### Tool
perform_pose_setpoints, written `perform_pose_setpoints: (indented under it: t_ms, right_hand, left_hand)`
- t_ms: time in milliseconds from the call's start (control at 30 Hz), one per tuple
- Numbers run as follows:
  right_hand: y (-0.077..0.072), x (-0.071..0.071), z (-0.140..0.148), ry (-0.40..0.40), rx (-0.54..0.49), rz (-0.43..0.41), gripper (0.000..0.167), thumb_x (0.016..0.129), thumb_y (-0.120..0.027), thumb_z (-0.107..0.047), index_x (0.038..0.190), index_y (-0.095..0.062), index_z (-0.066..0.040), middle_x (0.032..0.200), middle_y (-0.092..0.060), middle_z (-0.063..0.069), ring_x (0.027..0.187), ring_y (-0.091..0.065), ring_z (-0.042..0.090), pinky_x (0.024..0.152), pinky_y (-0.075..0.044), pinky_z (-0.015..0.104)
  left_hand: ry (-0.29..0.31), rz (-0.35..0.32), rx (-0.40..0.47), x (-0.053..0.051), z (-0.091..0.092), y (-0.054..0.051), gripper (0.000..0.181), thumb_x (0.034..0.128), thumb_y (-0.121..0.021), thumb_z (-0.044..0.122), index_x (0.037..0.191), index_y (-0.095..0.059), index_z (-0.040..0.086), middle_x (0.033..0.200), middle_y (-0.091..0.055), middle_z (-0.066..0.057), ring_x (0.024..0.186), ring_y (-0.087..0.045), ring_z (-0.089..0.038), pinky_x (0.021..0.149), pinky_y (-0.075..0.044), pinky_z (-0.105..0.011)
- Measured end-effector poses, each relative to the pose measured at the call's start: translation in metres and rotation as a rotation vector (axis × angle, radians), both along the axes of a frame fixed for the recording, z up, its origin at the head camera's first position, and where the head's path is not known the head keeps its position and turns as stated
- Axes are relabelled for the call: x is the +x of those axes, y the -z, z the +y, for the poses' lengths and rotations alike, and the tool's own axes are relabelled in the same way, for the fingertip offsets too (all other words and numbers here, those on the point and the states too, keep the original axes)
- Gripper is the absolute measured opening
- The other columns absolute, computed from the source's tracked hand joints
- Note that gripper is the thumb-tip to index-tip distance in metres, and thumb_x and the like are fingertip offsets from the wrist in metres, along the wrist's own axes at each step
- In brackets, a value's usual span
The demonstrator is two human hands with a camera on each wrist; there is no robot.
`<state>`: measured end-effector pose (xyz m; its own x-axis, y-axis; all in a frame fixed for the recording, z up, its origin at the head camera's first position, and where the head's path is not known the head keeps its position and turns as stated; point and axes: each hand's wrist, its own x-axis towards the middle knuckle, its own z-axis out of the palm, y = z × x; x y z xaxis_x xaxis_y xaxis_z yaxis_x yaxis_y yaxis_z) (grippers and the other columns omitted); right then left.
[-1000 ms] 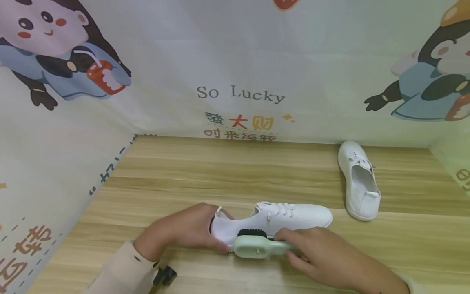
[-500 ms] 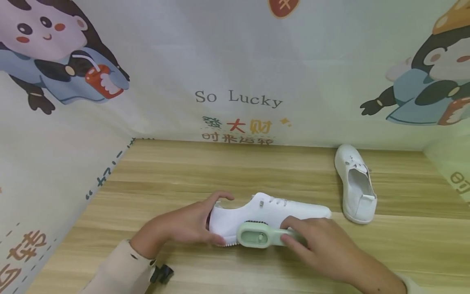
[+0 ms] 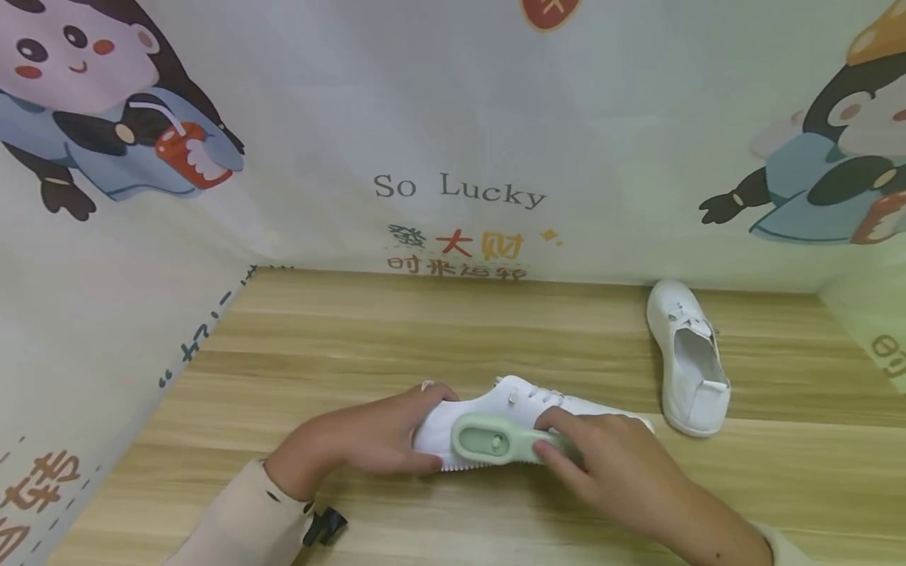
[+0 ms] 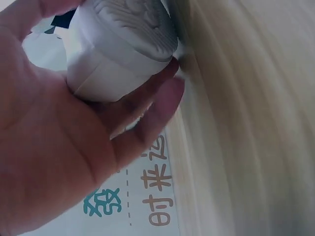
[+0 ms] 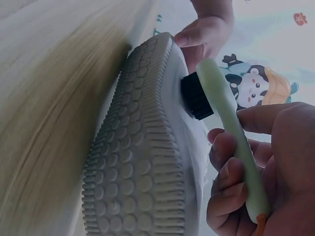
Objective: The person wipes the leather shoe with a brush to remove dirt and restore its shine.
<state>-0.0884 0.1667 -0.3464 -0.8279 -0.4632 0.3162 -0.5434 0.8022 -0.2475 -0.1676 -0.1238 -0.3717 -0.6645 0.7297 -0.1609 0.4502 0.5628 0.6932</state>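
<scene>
Left hand (image 3: pixel 378 436) grips white lace-up shoe (image 3: pixel 527 401) by heel, between thumb and fingers; shoe tilted, sole (image 5: pixel 130 147) round-studded with ridged edge. Right hand (image 3: pixel 623 468) grips pale green brush (image 3: pixel 484 439), black bristles (image 5: pixel 197 97) on shoe's side just beyond its fingers.

Head view, centre: backdrop sheet (image 3: pixel 623 157) carries grey "So Lucky" lettering (image 3: pixel 460 190). Below it, "發大财" line (image 3: pixel 454 243) in teal, red and yellow; below that, brown "时来运转" line (image 3: pixel 456 268), lowest strokes cut off. Lower left, on the left-hand panel (image 3: pixel 78 314): brown "转" character (image 3: pixel 44 478); dark characters (image 3: pixel 191 347) along the bottom edge, not legible. Top centre: red emblem (image 3: pixel 550 11), its character cropped. Left wrist view, lower centre: teal "發", brown "时来运", both on backdrop.
</scene>
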Motion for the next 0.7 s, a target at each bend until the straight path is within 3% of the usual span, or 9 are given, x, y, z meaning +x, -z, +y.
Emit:
perform_pose_setpoints:
  t_ms: [267, 567, 700]
  right_hand:
    - [0.0024, 0.0005, -0.0044, 0.013, 0.019, -0.007, 0.012, 0.096, -0.065, -0.034, 0.105, -0.067, -0.026, 0.075, -0.063, -0.019, 0.063, -0.048, -0.004, 0.058, -0.044, 0.025]
    - [0.0007, 0.0042, 0.0012, 0.058, 0.040, 0.012, 0.015, 0.094, -0.068, -0.035, 0.106, -0.066, -0.029, 0.079, -0.066, -0.019, 0.065, -0.050, -0.004, 0.059, -0.044, 0.027]
    - [0.0010, 0.0052, 0.0007, 0.043, 0.040, 0.032, 0.016, 0.092, -0.070, -0.035, 0.106, -0.066, -0.029, 0.081, -0.068, -0.019, 0.065, -0.051, -0.004, 0.058, -0.045, 0.026]
  left_hand:
    - [-0.099, 0.119, -0.098, 0.0006, 0.0050, 0.0010, 0.072, 0.0716, -0.084, 0.056, 0.126, -0.049, 0.025, 0.101, -0.061, 0.011, 0.085, -0.059, -0.007, 0.076, -0.049, -0.028]
    - [-0.099, 0.066, -0.045, -0.0001, 0.0059, 0.0064, 0.069, 0.0726, -0.085, 0.053, 0.126, -0.050, 0.028, 0.100, -0.063, 0.012, 0.085, -0.061, -0.007, 0.077, -0.050, -0.027]
    - [-0.099, 0.060, -0.035, -0.0019, 0.0052, 0.0087, 0.070, 0.0719, -0.086, 0.050, 0.127, -0.049, 0.029, 0.100, -0.063, 0.012, 0.085, -0.061, -0.007, 0.076, -0.050, -0.028]
